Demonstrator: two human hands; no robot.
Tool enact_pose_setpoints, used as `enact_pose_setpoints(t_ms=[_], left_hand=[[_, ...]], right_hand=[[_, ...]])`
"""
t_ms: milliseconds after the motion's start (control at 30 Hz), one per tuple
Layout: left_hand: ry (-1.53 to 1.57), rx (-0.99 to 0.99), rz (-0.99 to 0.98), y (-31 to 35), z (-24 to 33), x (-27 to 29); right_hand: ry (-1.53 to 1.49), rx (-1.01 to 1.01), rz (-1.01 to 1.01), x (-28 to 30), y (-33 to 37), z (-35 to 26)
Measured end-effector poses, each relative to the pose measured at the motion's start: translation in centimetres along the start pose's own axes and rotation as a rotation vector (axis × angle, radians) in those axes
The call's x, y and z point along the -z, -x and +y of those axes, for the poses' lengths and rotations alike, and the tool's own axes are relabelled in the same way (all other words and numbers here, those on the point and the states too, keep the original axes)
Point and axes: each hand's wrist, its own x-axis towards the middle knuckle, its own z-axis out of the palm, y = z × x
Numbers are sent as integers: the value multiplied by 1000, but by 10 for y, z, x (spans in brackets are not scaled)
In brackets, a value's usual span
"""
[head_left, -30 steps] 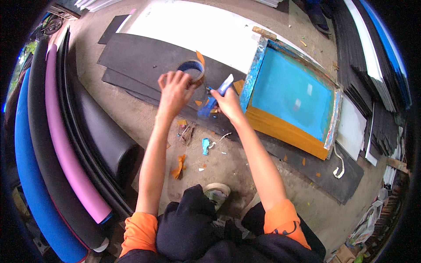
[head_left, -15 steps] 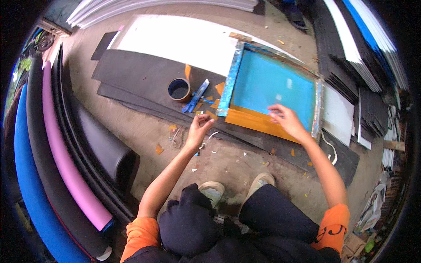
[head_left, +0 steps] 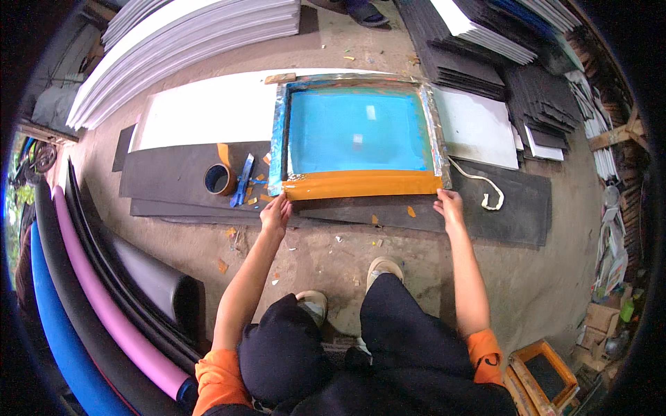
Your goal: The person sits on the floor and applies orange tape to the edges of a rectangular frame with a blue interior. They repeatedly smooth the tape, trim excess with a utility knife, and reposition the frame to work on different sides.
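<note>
Shoes [head_left: 385,267]: a pale pair on the floor, below dark trousers.
Small wooden frame [head_left: 559,362]: low on the right, near the person's right sleeve.
Rolls: blue [head_left: 73,333], pink [head_left: 121,298] and black [head_left: 152,270], lying side by side along the left.
Left hand [head_left: 276,211]: fingers bent in and touching the near left corner of the screen frame [head_left: 437,142], at the end of the brown tape [head_left: 364,185].
Right hand [head_left: 451,208]: fingertips drawn together at the near right corner, by the tape's other end.
Grip: too small to make out; I cannot tell whether either hand pinches the tape, grasps the frame or only touches it.
Brown tape: a wide band along the frame's near side, between the hands.
Tape roll [head_left: 208,182] and blue knife [head_left: 242,182]: close together on the dark sheets [head_left: 513,215], left of the frame.
White cord [head_left: 499,194]: curled right of the frame.
Blue panel [head_left: 357,132]: fills the frame, flat and facing up.
White sheet [head_left: 208,111]: partly under the frame, reaching left.
Stacks: white sheets [head_left: 187,55] far left, black sheets [head_left: 465,73] far right.
Sandal [head_left: 368,15]: at the top edge.
</note>
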Motion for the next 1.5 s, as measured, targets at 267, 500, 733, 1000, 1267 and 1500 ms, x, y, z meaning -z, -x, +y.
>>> enact_pose_setpoints(t_ms=[267, 500, 733, 1000, 1267, 1500], left_hand=[[-54, 41, 85, 12, 1, -18], [-74, 29, -51, 8, 19, -5], [-224, 56, 60, 20, 27, -18], [-358, -17, 8, 13, 38, -18], [-237, 119, 30, 5, 41, -28], [-361, 379, -48, -2, 66, -23]], right_hand=[[-383, -164, 60, 5, -13, -1], [-474, -258, 63, -1, -26, -1], [-326, -174, 18, 9, -27, 2], [-180, -162, 28, 13, -26, -8], [-120, -183, -32, 18, -30, -46], [-262, -361, -110, 15, -35, -54]])
